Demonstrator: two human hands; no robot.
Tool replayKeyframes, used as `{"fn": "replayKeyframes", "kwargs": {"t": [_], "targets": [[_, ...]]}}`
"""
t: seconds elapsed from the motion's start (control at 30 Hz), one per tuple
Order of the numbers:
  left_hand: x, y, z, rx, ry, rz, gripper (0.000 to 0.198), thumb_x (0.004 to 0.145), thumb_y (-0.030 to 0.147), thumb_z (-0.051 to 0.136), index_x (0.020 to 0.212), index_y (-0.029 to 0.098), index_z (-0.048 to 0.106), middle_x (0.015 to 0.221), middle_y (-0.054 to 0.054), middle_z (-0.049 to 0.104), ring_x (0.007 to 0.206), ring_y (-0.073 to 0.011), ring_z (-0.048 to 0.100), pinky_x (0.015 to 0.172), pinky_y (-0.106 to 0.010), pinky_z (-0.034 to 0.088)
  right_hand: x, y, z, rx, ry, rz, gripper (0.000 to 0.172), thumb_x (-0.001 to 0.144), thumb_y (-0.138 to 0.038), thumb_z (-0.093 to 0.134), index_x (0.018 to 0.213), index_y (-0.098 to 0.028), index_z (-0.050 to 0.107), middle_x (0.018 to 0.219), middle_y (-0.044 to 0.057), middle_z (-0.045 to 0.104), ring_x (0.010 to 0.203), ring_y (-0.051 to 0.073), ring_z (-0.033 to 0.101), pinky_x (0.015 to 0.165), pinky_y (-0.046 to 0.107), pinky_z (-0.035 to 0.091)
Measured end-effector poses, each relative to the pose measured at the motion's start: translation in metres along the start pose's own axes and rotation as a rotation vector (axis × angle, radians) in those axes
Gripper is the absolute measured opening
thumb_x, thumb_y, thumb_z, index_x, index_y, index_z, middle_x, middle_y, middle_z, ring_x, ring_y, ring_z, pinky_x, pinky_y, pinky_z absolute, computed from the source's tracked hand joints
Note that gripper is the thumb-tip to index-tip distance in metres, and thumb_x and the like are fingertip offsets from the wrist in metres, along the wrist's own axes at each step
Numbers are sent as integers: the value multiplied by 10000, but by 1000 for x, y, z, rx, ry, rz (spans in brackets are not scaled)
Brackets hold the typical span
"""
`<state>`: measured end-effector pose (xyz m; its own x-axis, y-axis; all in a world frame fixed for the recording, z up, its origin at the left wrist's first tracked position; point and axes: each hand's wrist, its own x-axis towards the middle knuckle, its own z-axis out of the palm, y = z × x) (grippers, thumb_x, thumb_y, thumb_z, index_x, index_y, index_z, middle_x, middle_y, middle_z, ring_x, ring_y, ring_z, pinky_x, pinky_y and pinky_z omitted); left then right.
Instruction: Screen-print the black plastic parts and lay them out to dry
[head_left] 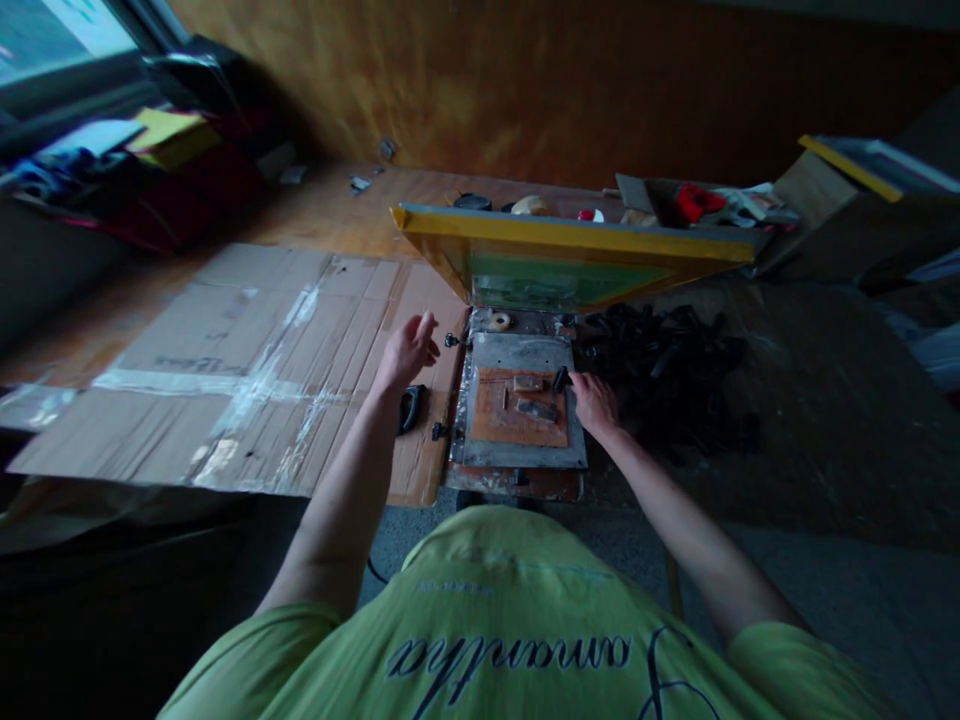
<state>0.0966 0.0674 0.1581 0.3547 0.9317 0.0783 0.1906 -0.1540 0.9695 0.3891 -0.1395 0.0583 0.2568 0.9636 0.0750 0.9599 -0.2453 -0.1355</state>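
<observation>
My right hand (596,402) pinches a small black plastic part (561,379) at the right edge of a brown board (491,425). On that board sit small wooden blocks, among them a dark-topped block (537,410). The board lies on a grey metal plate (480,350). My left hand (411,348) hovers over the cardboard sheet (292,340), fingers loosely bent and apart, holding nothing. Just below it a curved black part (411,408) lies on the cardboard. Behind the plate, a yellow-taped screen-printing frame (570,230) with green mesh stands tilted up.
A heap of black parts (664,365) lies right of the plate. Black clamp knobs (439,431) line its left side, and a tape roll (499,321) sits at its back. Farther right is an open box with a red item (699,203); boxes and a yellow package (172,140) stand at left.
</observation>
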Motion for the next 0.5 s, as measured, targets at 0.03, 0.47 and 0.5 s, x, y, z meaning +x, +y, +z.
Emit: {"fn": "replayKeyframes", "kwargs": {"t": [0.03,0.47,0.5], "targets": [[6,14,8,-52,24,13,530,998,609,405,1150,139,597,540,50,592,424,-76,518,474,-197,421,0,-2,0,35,8,-55,437,1006,-149,378,1382,-183,597,1182,135,675,1067,258,576,904,374,442],[-30,56,24,-289,149,71,587,924,687,451,854,162,706,621,-43,646,531,-120,572,469,-212,441,9,-68,6,122,-75,-315,387,998,-182,484,1334,-244,667,1169,119,685,1138,259,567,1006,408,447],[-43,49,22,-272,131,31,601,915,694,460,875,152,717,654,-51,663,554,-125,586,480,-214,438,8,-63,5,168,-64,-287,349,996,-218,515,1304,-241,679,1198,116,680,1152,260,571,1018,416,453]]}}
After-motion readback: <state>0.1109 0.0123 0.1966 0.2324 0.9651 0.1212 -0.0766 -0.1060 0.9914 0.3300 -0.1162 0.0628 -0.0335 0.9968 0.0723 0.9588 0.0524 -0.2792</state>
